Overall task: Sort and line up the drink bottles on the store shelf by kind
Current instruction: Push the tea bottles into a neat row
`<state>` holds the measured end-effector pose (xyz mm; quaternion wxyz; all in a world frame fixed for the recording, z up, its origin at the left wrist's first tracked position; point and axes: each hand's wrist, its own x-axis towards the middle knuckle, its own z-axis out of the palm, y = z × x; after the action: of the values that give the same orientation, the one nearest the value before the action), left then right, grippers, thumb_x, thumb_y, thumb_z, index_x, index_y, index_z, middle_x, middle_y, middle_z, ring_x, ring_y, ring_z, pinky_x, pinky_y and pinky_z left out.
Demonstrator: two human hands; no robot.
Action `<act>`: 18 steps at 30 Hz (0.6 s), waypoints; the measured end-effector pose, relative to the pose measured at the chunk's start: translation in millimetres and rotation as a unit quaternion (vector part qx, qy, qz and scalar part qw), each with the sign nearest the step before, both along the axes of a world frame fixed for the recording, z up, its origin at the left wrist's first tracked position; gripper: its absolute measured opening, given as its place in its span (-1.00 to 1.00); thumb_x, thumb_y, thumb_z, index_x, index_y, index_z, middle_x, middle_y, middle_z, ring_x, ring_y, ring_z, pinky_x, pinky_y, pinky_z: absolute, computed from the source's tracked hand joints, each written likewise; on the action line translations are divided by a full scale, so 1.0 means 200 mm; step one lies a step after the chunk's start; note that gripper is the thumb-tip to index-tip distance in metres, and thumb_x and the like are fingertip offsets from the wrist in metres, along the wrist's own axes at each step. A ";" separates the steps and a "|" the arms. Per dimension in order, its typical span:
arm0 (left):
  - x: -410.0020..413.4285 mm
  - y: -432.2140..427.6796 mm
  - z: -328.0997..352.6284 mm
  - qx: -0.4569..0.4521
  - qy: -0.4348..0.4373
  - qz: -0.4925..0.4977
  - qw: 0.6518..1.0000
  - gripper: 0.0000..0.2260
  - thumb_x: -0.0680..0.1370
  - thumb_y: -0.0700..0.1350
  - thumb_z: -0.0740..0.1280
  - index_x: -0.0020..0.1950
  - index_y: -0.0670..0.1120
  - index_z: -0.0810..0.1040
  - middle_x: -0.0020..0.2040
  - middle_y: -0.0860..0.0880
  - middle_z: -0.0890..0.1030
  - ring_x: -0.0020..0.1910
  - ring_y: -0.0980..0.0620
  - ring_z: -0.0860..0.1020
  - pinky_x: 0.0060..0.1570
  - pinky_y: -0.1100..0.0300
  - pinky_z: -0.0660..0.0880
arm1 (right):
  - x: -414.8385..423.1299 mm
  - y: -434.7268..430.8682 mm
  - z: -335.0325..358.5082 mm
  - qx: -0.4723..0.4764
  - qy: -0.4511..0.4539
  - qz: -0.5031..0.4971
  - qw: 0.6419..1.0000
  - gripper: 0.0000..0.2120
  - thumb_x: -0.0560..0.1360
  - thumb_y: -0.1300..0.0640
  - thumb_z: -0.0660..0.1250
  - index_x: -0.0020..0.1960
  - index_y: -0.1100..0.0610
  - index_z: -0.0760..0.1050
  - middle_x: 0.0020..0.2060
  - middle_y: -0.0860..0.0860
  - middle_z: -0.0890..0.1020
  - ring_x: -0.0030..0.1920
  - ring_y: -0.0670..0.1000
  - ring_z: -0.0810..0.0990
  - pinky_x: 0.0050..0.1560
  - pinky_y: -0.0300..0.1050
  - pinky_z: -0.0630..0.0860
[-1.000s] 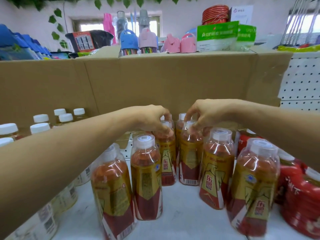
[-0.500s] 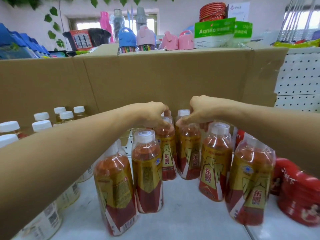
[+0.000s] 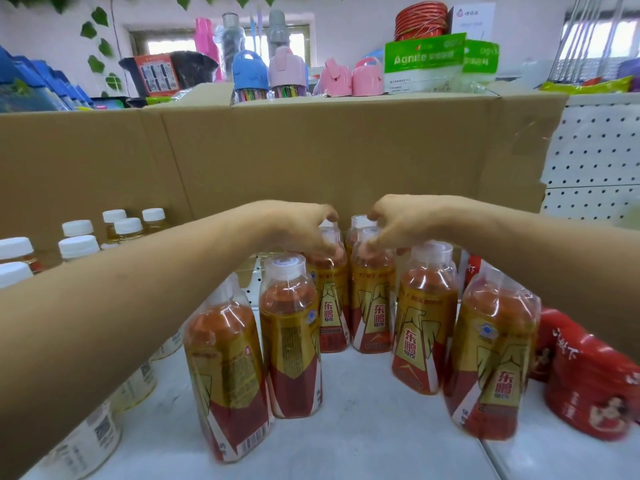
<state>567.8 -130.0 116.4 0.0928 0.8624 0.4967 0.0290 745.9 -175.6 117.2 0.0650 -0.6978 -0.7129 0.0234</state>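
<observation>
Labels first. Red bottles (image 3: 424, 323) in gold-and-red wraps stand on the white shelf (image 3: 363, 431). Large red characters 东鹏 read on four of them; the small print beneath is too blurred. Clear caps cover the tops. The near-left one shows a barcode and a text panel, unreadable. They form two loose rows running near to far, closing in toward the cardboard (image 3: 311, 150) wall at the back.

Green pack (image 3: 424, 60), far, above the cardboard, reads "Agnite". Red packs (image 3: 588, 382) at the right edge of the shelf bear white brush-style Chinese writing and a printed figure; the characters are not surely legible. Pale bottles (image 3: 79, 245) with white caps stand at left. The near ones carry QR-code labels, text unreadable. Pegboard (image 3: 595, 150) at far right.

Hands. Both bare forearms reach from near to far and meet at the middle back. Left hand (image 3: 298, 230) is palm down, fingers curled over the top of the left back bottle (image 3: 329, 306), gripping its cap. Right hand (image 3: 401, 223) is also palm down, fingertips pinching the cap of the right back bottle (image 3: 374, 306). The two held bottles stand upright side by side, touching or nearly so, just in front of the cardboard, bases apparently on the shelf. One more cap shows behind the right back bottle, mostly hidden by the right hand.
</observation>
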 end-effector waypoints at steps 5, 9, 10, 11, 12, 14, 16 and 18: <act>-0.13 -0.24 0.05 0.009 0.022 -0.010 1.000 -0.21 0.44 0.41 0.26 0.56 0.08 0.19 0.44 0.02 0.44 0.30 -0.01 0.50 0.33 -0.03 0.44 | 0.09 -0.22 0.03 -0.042 -0.022 0.013 0.999 -0.30 0.43 -0.29 0.39 0.43 0.05 0.35 0.26 -0.02 0.55 0.17 0.03 0.56 0.22 0.00 0.51; -0.19 -0.40 0.03 0.062 0.184 0.036 0.980 -0.16 0.35 0.51 0.23 0.46 0.00 0.35 0.25 0.05 0.54 0.13 0.02 0.54 0.05 0.13 0.50 | 0.13 -0.32 0.02 -0.072 -0.045 0.005 0.996 -0.49 0.37 -0.25 0.46 0.14 0.06 0.48 -0.11 -0.09 0.64 -0.16 -0.09 0.62 -0.13 -0.15 0.55; -0.18 -0.41 0.02 0.073 0.181 0.034 0.980 -0.23 0.37 0.47 0.28 0.41 -0.01 0.39 0.12 0.07 0.56 0.00 0.06 0.54 -0.09 0.19 0.47 | 0.13 -0.32 0.02 -0.069 -0.030 0.006 0.997 -0.53 0.37 -0.20 0.48 0.11 0.06 0.47 -0.18 -0.10 0.62 -0.24 -0.10 0.61 -0.24 -0.19 0.51; -0.18 -0.41 0.02 0.079 0.167 0.019 0.983 -0.31 0.40 0.40 0.34 0.38 0.01 0.41 0.06 0.11 0.55 -0.08 0.10 0.52 -0.16 0.22 0.43 | 0.13 -0.32 0.02 -0.067 -0.015 0.011 0.998 -0.54 0.36 -0.16 0.50 0.11 0.05 0.45 -0.19 -0.09 0.63 -0.27 -0.09 0.64 -0.28 -0.19 0.52; -0.17 -0.40 0.02 0.074 0.151 -0.003 0.986 -0.38 0.42 0.33 0.40 0.37 0.06 0.41 0.05 0.14 0.54 -0.11 0.14 0.50 -0.15 0.23 0.44 | 0.13 -0.32 0.02 -0.070 0.001 0.022 0.997 -0.53 0.36 -0.13 0.52 0.15 0.02 0.44 -0.16 -0.06 0.66 -0.26 -0.05 0.68 -0.27 -0.16 0.56; -0.18 -0.37 0.02 0.039 0.105 -0.055 0.992 -0.55 0.45 0.17 0.48 0.28 0.18 0.42 0.07 0.16 0.53 -0.04 0.14 0.54 -0.04 0.12 0.55 | 0.14 -0.31 0.01 -0.083 0.031 0.047 0.995 -0.49 0.35 -0.06 0.56 0.21 -0.04 0.43 -0.11 -0.01 0.70 -0.22 0.01 0.72 -0.22 -0.09 0.63; -0.18 -0.34 0.01 -0.012 0.047 -0.083 0.995 -0.60 0.47 0.01 0.51 0.22 0.24 0.44 0.05 0.20 0.53 0.02 0.13 0.57 0.00 0.03 0.60 | 0.13 -0.30 0.01 -0.084 0.037 0.063 0.994 -0.46 0.34 -0.06 0.57 0.22 -0.10 0.42 -0.13 0.00 0.71 -0.20 0.02 0.73 -0.18 -0.06 0.65; -0.18 -0.32 -0.01 -0.033 0.002 -0.099 0.995 -0.58 0.48 -0.10 0.52 0.22 0.24 0.46 0.05 0.21 0.53 0.02 0.14 0.59 -0.13 0.17 0.58 | 0.12 -0.29 0.00 -0.076 0.031 0.074 0.994 -0.37 0.32 -0.10 0.57 0.30 -0.11 0.39 -0.09 0.00 0.71 -0.17 0.01 0.73 -0.09 0.02 0.67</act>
<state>532.7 -193.9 115.0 0.1225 0.9037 0.4102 0.0017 769.3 -233.2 117.1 0.0316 -0.6453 -0.7562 0.1039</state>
